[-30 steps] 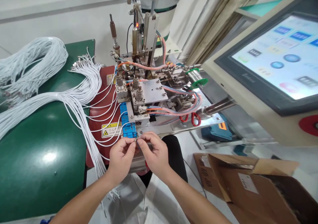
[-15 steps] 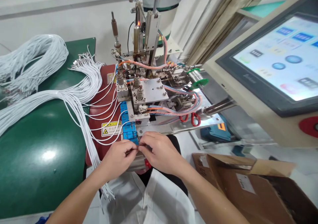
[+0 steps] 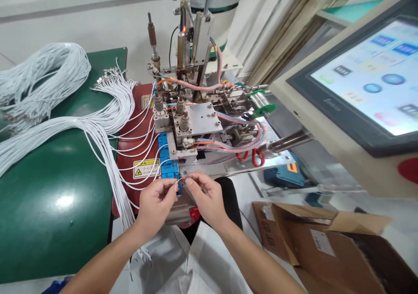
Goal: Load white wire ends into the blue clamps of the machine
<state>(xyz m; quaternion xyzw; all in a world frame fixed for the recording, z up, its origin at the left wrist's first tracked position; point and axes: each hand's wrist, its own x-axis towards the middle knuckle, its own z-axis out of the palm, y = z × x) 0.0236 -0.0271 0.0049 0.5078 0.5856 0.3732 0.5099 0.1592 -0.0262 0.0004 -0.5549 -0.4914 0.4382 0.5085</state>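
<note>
My left hand (image 3: pixel 156 205) pinches a thin white cable (image 3: pixel 179 180) close to its end, in front of the machine. Thumb and forefinger of my right hand (image 3: pixel 206 198) are closed on the cable's tip, a finger's width away. Just behind the fingertips lies a row of blue fixture blocks (image 3: pixel 170 168), partly covered by my left hand. Several white cables run into these blocks from a thick bundle (image 3: pixel 107 155) on the left. The very tip of the held cable is too small to make out.
The soldering machine (image 3: pixel 196 120) with hoses and a solder wire spool (image 3: pixel 257 102) stands ahead. A touchscreen (image 3: pixel 375 81) juts in at right, above an open cardboard box (image 3: pixel 326 250). On the green table (image 3: pixel 65 237) lies another cable coil (image 3: pixel 62 76). A warning label (image 3: pixel 146 169) marks the red plate.
Both hands have risen slightly and turned, and the fingertips have moved a little apart, so a short length of cable shows between them. The view has shifted slightly.
</note>
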